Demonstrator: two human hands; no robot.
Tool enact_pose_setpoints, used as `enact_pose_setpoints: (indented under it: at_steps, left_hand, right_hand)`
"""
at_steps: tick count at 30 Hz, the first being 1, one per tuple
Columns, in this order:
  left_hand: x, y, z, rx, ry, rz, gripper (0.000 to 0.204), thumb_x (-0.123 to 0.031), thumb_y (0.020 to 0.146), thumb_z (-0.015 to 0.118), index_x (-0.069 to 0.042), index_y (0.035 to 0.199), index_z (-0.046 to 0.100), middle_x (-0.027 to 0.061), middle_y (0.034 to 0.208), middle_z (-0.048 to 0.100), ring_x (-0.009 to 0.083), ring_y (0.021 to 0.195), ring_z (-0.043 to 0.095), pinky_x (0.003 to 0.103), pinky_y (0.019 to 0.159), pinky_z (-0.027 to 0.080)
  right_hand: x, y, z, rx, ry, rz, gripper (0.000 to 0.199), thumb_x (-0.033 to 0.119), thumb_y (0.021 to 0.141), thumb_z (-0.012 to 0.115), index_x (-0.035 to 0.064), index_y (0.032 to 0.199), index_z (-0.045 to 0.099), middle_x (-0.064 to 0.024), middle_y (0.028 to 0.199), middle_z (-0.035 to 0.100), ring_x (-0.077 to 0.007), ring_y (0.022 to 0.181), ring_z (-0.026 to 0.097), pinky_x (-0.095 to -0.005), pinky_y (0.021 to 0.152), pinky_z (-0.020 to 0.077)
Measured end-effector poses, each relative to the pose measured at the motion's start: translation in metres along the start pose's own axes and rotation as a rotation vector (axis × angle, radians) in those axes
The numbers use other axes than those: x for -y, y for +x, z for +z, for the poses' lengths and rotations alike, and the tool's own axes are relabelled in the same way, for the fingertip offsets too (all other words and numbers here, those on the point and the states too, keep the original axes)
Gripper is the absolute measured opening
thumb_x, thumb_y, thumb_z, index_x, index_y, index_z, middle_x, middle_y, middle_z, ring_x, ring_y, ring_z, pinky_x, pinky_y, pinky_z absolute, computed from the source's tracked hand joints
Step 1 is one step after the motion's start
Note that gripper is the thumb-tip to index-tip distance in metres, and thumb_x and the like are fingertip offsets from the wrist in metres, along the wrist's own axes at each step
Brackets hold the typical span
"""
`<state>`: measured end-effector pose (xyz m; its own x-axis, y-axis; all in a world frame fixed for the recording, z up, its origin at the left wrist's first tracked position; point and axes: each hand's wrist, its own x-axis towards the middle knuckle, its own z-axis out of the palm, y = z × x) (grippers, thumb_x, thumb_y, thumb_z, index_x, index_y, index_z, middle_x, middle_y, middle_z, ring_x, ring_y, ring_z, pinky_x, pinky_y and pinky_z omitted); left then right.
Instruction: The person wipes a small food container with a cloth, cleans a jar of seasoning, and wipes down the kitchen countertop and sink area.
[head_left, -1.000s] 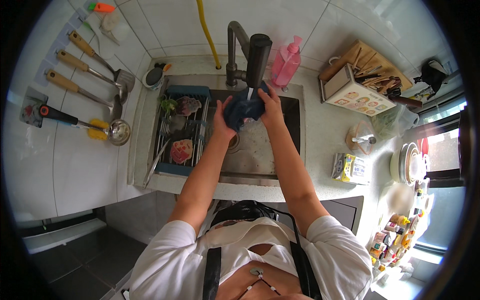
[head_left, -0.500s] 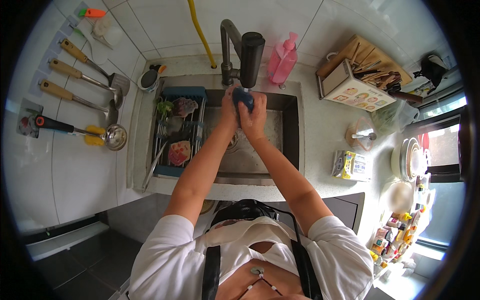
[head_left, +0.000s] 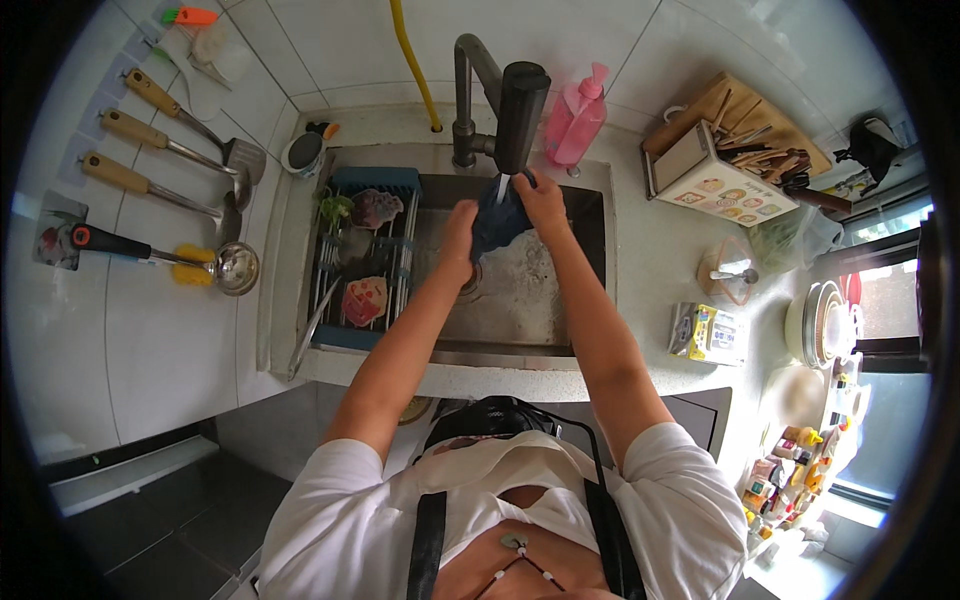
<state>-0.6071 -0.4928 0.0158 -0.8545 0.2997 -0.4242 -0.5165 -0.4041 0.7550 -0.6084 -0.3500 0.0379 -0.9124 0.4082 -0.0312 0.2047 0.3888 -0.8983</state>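
Note:
A dark blue cloth [head_left: 503, 222] is stretched between my two hands over the metal sink [head_left: 505, 310]. My left hand [head_left: 459, 238] grips its left side, with the fingers partly hidden behind the cloth. My right hand [head_left: 544, 204] pinches its upper right edge. Above them stands the grey tap [head_left: 521, 115], and a white stream of water runs from it onto the cloth. Splashing water shows on the sink floor below.
At the sink's left sits a blue-edged drying rack [head_left: 362, 340] with greens and patterned pieces. A pink pump bottle [head_left: 575, 118] stands behind the sink. Ladles and spatulas [head_left: 165, 150] hang on the left wall. On the right counter are a utensil holder [head_left: 722, 180] and a yellow box [head_left: 708, 333].
The cloth has gone from bunched between my hands to spread out. My right hand has moved right, away from the left. Water now visibly splashes in the sink.

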Motion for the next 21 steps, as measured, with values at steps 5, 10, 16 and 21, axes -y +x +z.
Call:
enact_pose_setpoints:
  at_steps: [5,10,16,21]
  left_hand:
    - [0.024,0.011,-0.048,-0.013,0.015,-0.426,0.054,-0.047,0.082,0.051,-0.011,0.121,0.041,0.0086,0.117,0.046,0.0259,0.103,0.049,0.044,0.089,0.039]
    - [0.016,0.019,-0.047,0.264,-0.333,-0.509,0.052,-0.048,0.082,0.05,-0.007,0.115,0.045,0.0133,0.114,0.049,0.0307,0.102,0.051,0.047,0.083,0.044]
    - [0.008,0.043,-0.032,0.183,-0.441,-0.239,0.029,-0.026,0.083,0.054,-0.007,0.104,0.049,0.011,0.099,0.055,0.0237,0.088,0.057,0.038,0.074,0.049]
    - [-0.006,0.026,-0.002,0.146,-0.391,0.002,0.02,-0.015,0.081,0.058,-0.009,0.098,0.052,0.0065,0.091,0.057,0.0183,0.083,0.056,0.033,0.071,0.048]
  right_hand:
    - [0.015,-0.007,-0.019,0.371,0.058,-0.276,0.022,0.01,0.071,0.066,0.0028,0.09,0.058,-0.0041,0.081,0.054,-0.0123,0.076,0.051,-0.0242,0.07,0.0408]
    - [0.033,-0.027,-0.026,0.578,-0.093,-0.544,0.034,0.003,0.063,0.07,0.0041,0.095,0.058,-0.0058,0.098,0.052,-0.0139,0.092,0.05,-0.0285,0.082,0.0401]
    - [-0.022,-0.035,-0.034,0.583,0.564,0.007,0.038,0.035,0.076,0.063,0.0154,0.107,0.054,-0.0025,0.112,0.047,-0.0184,0.101,0.047,-0.037,0.086,0.0387]
    - [-0.04,-0.055,-0.008,0.506,1.023,0.378,0.07,0.053,0.072,0.06,0.0184,0.128,0.035,-0.0037,0.123,0.04,-0.021,0.116,0.036,-0.0471,0.092,0.0358]
